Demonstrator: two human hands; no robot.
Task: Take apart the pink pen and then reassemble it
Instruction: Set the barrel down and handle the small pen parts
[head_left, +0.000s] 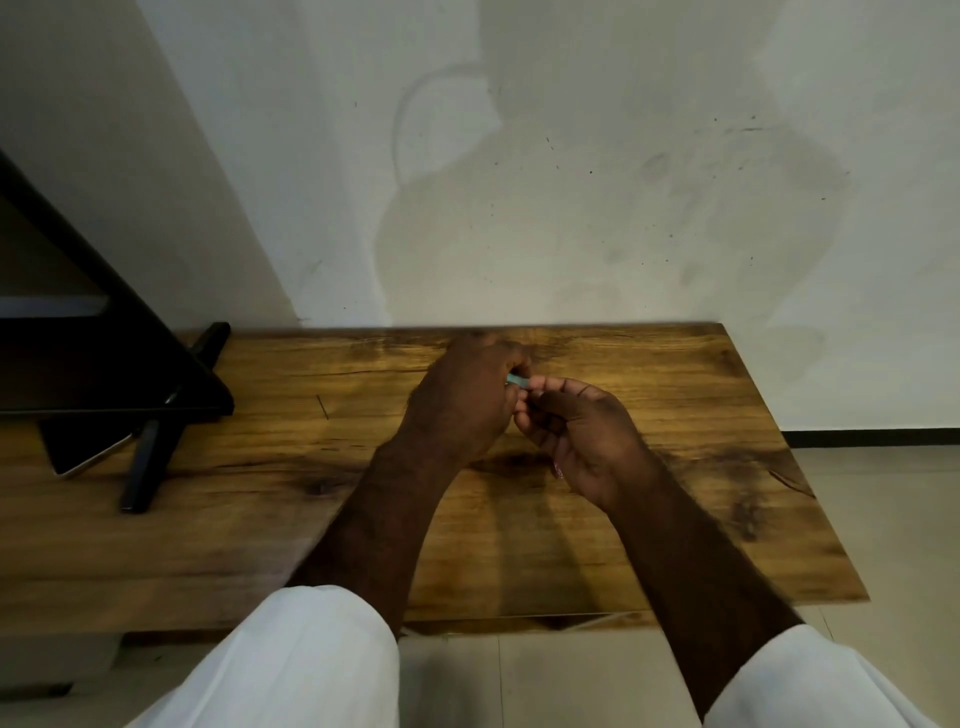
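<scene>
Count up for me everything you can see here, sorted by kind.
Hands: 2, left hand and right hand, together pinching a small pale object
Small pale objects: 1
White sleeves: 2
Wooden tables: 1
Black stands: 1
Total: 7

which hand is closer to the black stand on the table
Left. The left hand is nearer the black stand on its side; the right hand lies farther right.

A single wide-angle view from the person's head looks forward and steeply down over both forearms at the wooden counter (649, 519) — close enough that the sleeves fill the bottom edge — facing a pale wall (571, 182), with what seems motion blur softening the edges.
</scene>
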